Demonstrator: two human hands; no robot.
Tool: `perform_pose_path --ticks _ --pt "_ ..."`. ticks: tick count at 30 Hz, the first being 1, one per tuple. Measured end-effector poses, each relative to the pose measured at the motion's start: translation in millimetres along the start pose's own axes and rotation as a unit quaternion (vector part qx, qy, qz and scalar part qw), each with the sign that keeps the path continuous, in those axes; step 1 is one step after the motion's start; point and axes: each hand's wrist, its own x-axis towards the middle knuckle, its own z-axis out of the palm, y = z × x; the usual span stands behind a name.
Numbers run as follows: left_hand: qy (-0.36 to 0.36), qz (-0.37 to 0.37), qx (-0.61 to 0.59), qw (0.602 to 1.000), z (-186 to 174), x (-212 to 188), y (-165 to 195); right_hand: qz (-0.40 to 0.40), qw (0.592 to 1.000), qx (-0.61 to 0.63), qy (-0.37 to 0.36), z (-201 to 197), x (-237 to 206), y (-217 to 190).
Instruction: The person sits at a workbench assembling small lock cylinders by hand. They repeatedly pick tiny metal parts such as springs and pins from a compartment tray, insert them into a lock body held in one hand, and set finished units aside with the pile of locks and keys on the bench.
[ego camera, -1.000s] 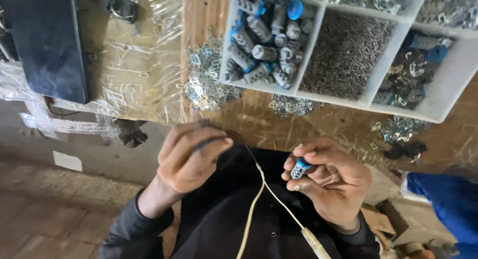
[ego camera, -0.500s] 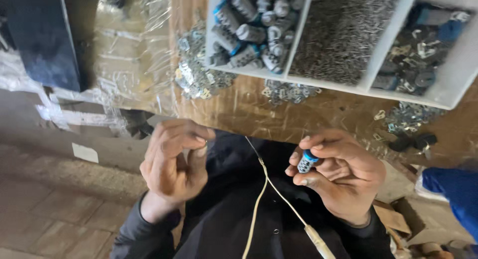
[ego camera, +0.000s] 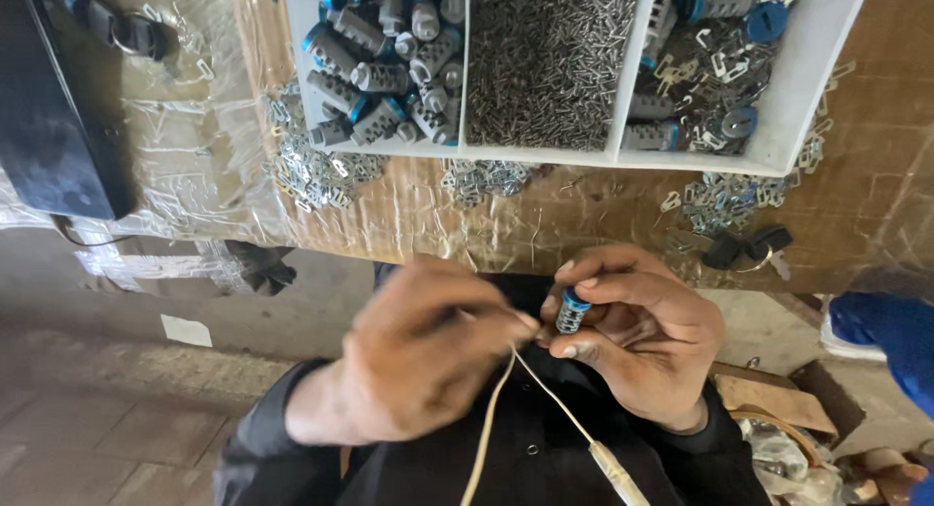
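Note:
My right hand [ego camera: 642, 336] grips a small grey lock cylinder with a blue end [ego camera: 571, 311], held upright between thumb and fingers just below the table edge. My left hand [ego camera: 418, 365] is right beside it, fingers pinched together at the cylinder's side; whatever tiny piece they pinch is too small to see. A white cord [ego camera: 545, 409] hangs down between both hands over my dark clothing.
A white divided tray [ego camera: 465, 152] on the wooden table holds grey and blue cylinders [ego camera: 379, 78], a heap of small metal pins [ego camera: 545, 58], and clips with more cylinders [ego camera: 710, 58]. Loose metal clips [ego camera: 311, 170] and keys [ego camera: 744, 248] lie beside it. A blue object [ego camera: 885, 341] at right.
My left hand has come across from the left and now pinches at the cylinder's side. The view has shifted closer to the tray; my right hand keeps hold of the cylinder.

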Motion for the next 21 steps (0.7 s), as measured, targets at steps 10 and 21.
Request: perform_pose_path --ticks 10,21 --pt "-0.005 0.146 0.101 0.984 1 7 -12 -0.003 0.994 -0.106 -0.015 4 -1 0" --pt "-0.004 0.055 -0.153 0.987 -21 -20 -38 0.031 0.985 -0.076 -0.154 23 20 9"
